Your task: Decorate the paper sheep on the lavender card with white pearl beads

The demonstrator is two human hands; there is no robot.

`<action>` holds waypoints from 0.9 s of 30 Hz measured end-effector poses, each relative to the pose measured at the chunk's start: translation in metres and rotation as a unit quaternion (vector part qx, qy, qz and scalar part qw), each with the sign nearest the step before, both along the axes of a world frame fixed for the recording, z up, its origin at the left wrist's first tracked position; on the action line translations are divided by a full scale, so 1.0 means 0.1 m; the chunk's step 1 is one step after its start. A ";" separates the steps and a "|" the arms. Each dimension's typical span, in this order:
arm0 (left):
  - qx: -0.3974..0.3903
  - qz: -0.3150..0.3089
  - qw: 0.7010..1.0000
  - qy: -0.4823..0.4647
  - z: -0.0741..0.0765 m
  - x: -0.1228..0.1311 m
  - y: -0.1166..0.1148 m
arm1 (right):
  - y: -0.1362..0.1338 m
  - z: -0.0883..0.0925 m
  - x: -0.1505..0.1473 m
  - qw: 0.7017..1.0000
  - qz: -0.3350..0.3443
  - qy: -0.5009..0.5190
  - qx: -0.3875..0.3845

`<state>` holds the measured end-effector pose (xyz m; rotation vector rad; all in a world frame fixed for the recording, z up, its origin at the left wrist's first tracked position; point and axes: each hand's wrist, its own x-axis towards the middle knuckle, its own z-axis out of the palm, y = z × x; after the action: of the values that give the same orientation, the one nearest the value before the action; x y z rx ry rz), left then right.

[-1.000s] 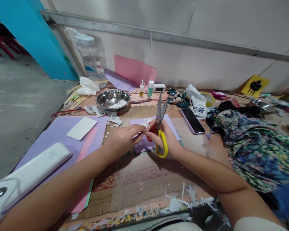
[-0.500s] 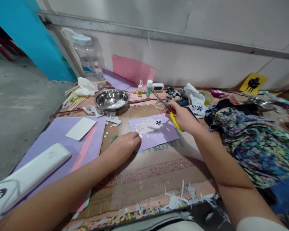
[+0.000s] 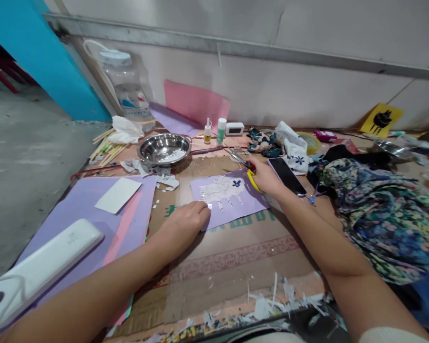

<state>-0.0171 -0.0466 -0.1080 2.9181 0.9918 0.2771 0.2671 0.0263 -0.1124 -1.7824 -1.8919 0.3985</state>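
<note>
A purple card [image 3: 252,207] lies on the cardboard in front of me, with white cut-out pieces [image 3: 219,193] and a dark blue flower shape [image 3: 236,183] on it. My left hand [image 3: 193,216] is closed at the card's lower left edge, its curled fingertips pressed on that edge; the thumb is mostly hidden. At the card's upper right, my right hand [image 3: 266,177] grips scissors with yellow handles [image 3: 254,182]. Their metal blades [image 3: 238,156] point up and left, past the card's far edge. A black phone [image 3: 286,176] lies right beside my right wrist.
A steel bowl [image 3: 164,148] with white scraps, a small glue bottle [image 3: 208,132] and a glue stick [image 3: 220,132] stand behind the card. Purple sheets [image 3: 67,205] carry a white device [image 3: 57,262] at left. Floral cloth [image 3: 375,214] is heaped at right. Paper shreds [image 3: 260,307] line the front edge.
My right hand has moved slightly left and lower with the scissors, and the phone beside it is now in plain view. My left hand stays at the card's edge. The view has shifted a little.
</note>
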 end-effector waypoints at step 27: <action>-0.093 0.022 0.990 -0.105 -0.02 -0.02 0.25 | -0.26 0.60 0.01 0.972 0.180 0.142 0.055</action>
<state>-0.0189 -0.0212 -0.1098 2.6380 0.9922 0.4577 0.2677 0.0002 -0.0526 -1.2327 -1.9823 0.6272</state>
